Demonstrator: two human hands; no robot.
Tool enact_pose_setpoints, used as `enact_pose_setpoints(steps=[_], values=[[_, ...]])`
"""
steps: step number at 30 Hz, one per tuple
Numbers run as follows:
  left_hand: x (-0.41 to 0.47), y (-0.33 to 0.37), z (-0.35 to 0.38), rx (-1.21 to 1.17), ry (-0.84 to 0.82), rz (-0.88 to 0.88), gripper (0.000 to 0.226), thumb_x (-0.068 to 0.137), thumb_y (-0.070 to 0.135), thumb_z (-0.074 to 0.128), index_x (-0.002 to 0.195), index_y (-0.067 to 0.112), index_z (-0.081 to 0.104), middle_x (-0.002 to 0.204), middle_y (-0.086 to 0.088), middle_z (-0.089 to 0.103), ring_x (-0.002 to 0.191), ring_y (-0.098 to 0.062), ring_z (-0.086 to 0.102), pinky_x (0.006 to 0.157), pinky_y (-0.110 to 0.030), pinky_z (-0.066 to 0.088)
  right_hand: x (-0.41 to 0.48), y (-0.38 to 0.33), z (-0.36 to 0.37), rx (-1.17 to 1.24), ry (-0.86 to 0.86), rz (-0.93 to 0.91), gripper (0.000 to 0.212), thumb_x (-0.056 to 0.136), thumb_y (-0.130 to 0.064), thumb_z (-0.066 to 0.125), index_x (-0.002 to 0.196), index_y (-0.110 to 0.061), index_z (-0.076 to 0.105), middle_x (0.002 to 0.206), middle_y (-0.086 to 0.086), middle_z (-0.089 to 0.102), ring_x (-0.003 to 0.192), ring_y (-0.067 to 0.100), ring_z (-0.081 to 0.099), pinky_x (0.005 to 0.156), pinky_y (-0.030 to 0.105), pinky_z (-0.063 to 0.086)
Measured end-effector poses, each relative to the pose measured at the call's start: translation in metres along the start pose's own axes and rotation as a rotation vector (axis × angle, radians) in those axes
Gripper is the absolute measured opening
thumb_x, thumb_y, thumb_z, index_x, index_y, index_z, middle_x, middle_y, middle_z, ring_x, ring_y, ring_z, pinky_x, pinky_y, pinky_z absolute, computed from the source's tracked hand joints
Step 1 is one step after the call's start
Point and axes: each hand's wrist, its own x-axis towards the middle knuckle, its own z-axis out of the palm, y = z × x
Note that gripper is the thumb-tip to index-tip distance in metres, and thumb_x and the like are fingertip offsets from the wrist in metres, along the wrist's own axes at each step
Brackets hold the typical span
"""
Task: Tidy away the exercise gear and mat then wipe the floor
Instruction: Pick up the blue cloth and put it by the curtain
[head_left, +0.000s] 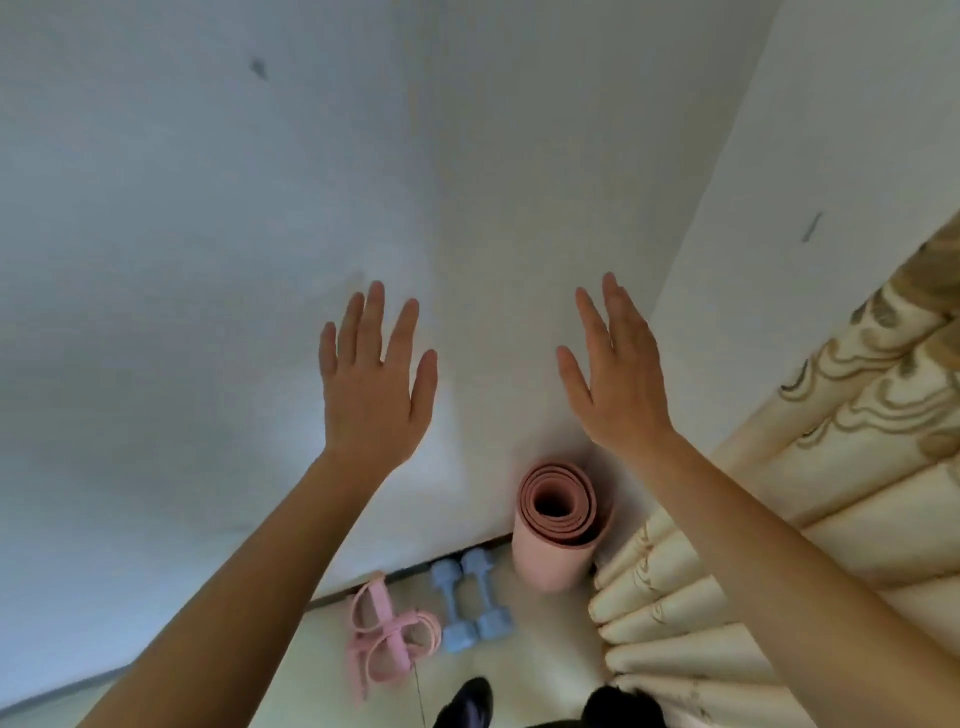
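Left hand (375, 384) raised, fingers spread, held nothing. Right hand (618, 379) raised, fingers straight, held nothing. Rolled mat (558, 525) stood upright below.

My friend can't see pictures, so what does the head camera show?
The left hand and the right hand are raised, empty, fingers straight, before a white wall. Below, by the wall, a rolled pink mat stands upright on the floor beside two blue dumbbells and a pink stretch band; a cream curtain hangs at the right.
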Motion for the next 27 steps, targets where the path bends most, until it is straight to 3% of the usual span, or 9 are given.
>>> enact_pose_setpoints(steps=[4,10,17,27], values=[[-0.027,-0.020,-0.068,0.163,0.026,-0.235,0.059,0.103,0.044,0.031,0.155,0.017,0.023,0.163,-0.015,0.010,0.151,-0.033,0.007,0.118,-0.057,0.016,0.037,-0.051,-0.004,0.128,-0.019,-0.184,0.065,0.103,-0.034,0.047,0.158,-0.013,0.020,0.166,0.016,0.006,0.154,0.031,0.009,0.120,0.053,0.022],[-0.146,-0.030,-0.180,0.419,0.105,-0.586,0.064,0.101,0.046,0.033,0.156,0.016,0.020,0.164,-0.015,0.005,0.152,-0.031,0.001,0.119,-0.057,0.013,0.019,-0.159,0.007,0.348,-0.125,-0.509,0.068,0.102,-0.033,0.048,0.159,-0.011,0.017,0.166,0.018,0.004,0.154,0.032,0.006,0.122,0.052,0.018],[-0.286,-0.067,-0.320,0.702,0.146,-0.824,0.064,0.101,0.045,0.034,0.155,0.013,0.024,0.162,-0.020,0.010,0.150,-0.037,0.008,0.116,-0.060,0.018,-0.066,-0.348,0.007,0.579,-0.256,-0.790,0.070,0.102,-0.035,0.046,0.160,-0.014,0.012,0.167,0.015,-0.001,0.155,0.029,0.003,0.122,0.052,0.017],[-0.529,-0.146,-0.490,0.917,0.160,-1.190,0.065,0.099,0.046,0.032,0.152,0.010,0.028,0.159,-0.024,0.017,0.147,-0.042,0.015,0.114,-0.062,0.022,-0.223,-0.654,0.018,0.737,-0.260,-1.208,0.071,0.100,-0.034,0.050,0.159,-0.011,0.017,0.166,0.020,0.004,0.154,0.034,0.008,0.121,0.054,0.019]])
